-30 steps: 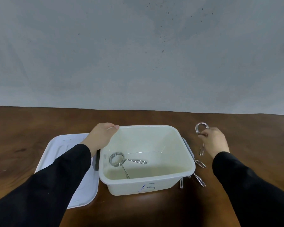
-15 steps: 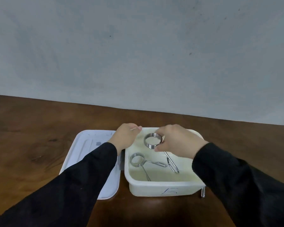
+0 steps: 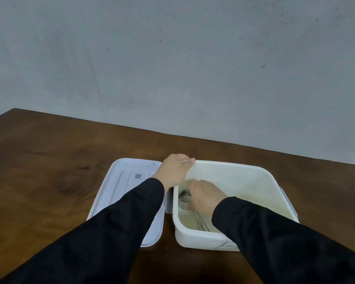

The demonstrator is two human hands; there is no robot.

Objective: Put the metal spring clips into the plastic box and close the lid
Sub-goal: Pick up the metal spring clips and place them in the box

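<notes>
A cream plastic box [image 3: 252, 173] stands open on the brown table. My left hand [image 3: 175, 171] grips the box's far left corner. My right hand [image 3: 206, 196] is low inside the box at its left side, fingers closed on a metal spring clip [image 3: 185, 199], whose coil shows beside my fingers. Thin wire legs [image 3: 201, 221] run toward the box's near wall; my hand and sleeve hide the other clip in the box. The white lid [image 3: 125, 187] lies flat on the table just left of the box.
The dark wooden table [image 3: 49, 171] spreads to the left and behind the box, ending at a grey wall [image 3: 172, 68]. A grey latch [image 3: 288, 203] hangs on the box's right side. My black sleeves cover the near part of the table.
My right hand carried a clip from the table on the right over the box and has lowered it to the box's left side. My left hand stays on the corner. The view swung left.
</notes>
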